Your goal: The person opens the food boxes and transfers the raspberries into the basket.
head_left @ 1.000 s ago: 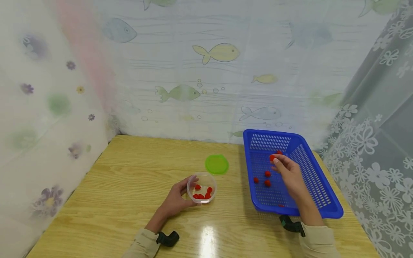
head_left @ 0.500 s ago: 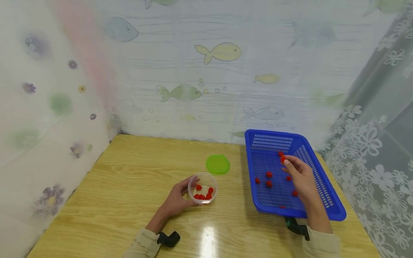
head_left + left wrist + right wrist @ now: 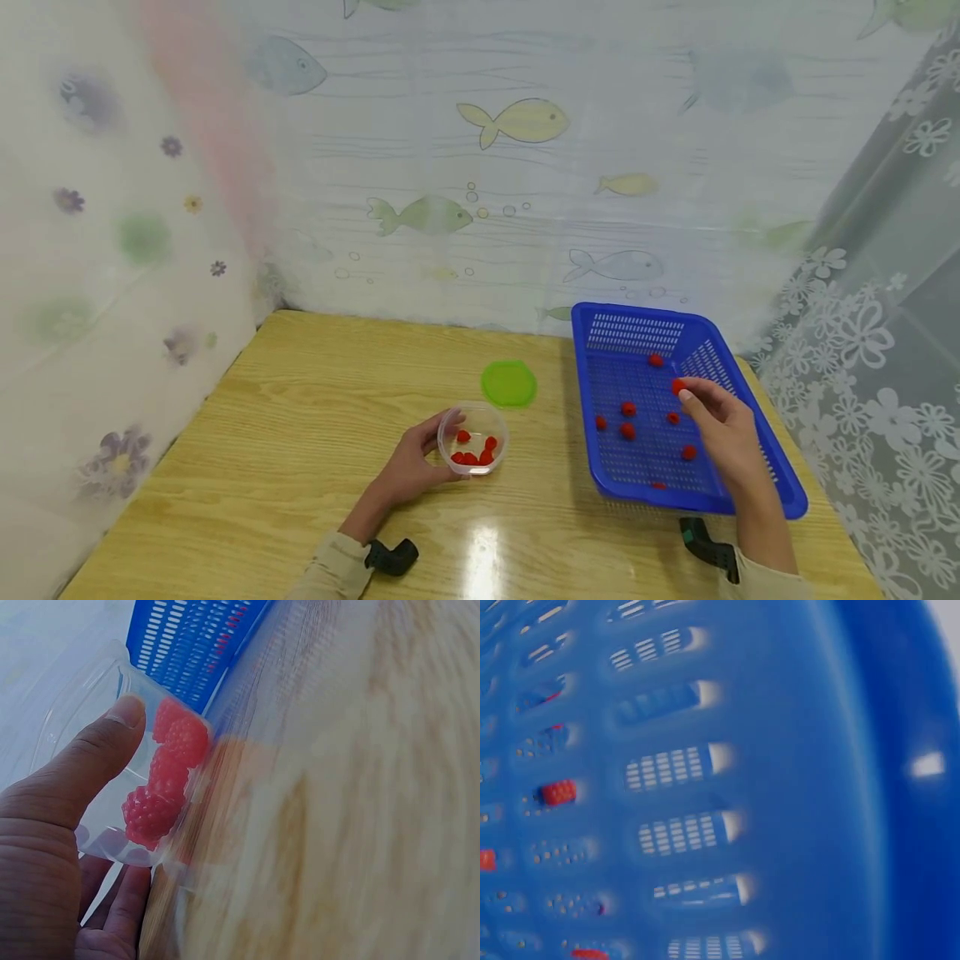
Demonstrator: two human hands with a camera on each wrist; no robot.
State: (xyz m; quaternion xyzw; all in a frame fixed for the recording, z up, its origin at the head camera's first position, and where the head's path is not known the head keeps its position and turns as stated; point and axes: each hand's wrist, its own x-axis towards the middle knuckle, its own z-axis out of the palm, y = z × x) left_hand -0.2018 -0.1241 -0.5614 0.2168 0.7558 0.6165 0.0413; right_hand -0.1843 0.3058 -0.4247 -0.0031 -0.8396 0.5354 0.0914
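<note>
Over a basket [image 3: 587,450], a red berry [image 3: 678,386] is pinched by the right hand [image 3: 723,429]. The clear tub [image 3: 476,423] gripped by the left hand [image 3: 412,462] is best held steady.

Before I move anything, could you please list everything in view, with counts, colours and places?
Table: one, wood-coloured, across the lower view
Basket: one, blue, right side of the table
Basket berries: seven visible, red, in the basket
Tub: one, clear, left of the basket
Tub berries: five visible, red, inside the tub
Held berry: one, red, over the basket
Lid: one, green, just beyond the tub
Cloth: count unclear, pale, fish and flower prints, behind and left
Lace: count unclear, whitish, right
Wrist devices: two, black, one per wrist
Sleeves: two, beige, bottom edge
Left hand: one, bare, holding the tub
Right hand: one, bare, pinching the held berry
</note>
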